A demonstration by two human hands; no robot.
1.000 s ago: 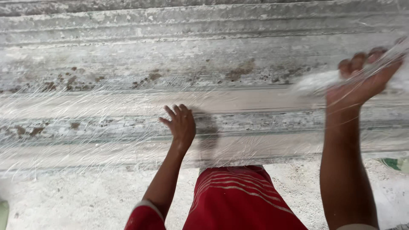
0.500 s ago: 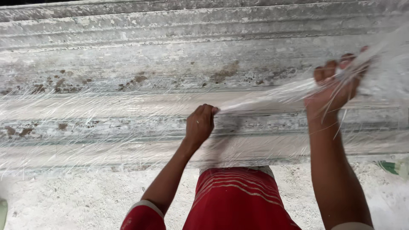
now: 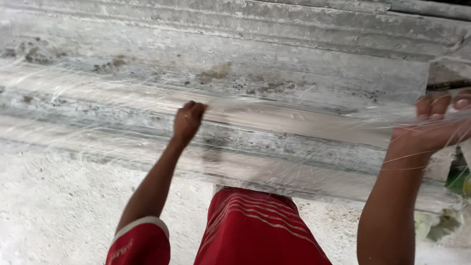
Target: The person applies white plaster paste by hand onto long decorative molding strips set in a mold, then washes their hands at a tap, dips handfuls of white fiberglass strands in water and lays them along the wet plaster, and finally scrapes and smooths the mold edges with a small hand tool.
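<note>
Left hand: my left hand is clenched into a fist, knuckles up, pinching a gathered bit of the clear plastic film near the middle of the view
Right hand: my right hand is at the right edge, fingers curled up through the film and grasping it; thin stretched strands run across my wrist
Clear plastic film: I see it pulled taut between my two hands, a transparent sheet with fine wrinkles and glare streaks, spreading left past my fist and lying over the slabs
Stone slabs: long grey-white stone slabs lie stacked in steps straight across the view, dusty, with brown stains along the upper ones; the film covers their front faces
Floor: pale, gritty floor below the slabs, at lower left
Clothing: red shorts with thin pale stripes sit under the film's lower edge; a red sleeve with a white band shows on my left arm
Right edge: something green shows beside the slabs, too blurred for me to tell what it is
</note>
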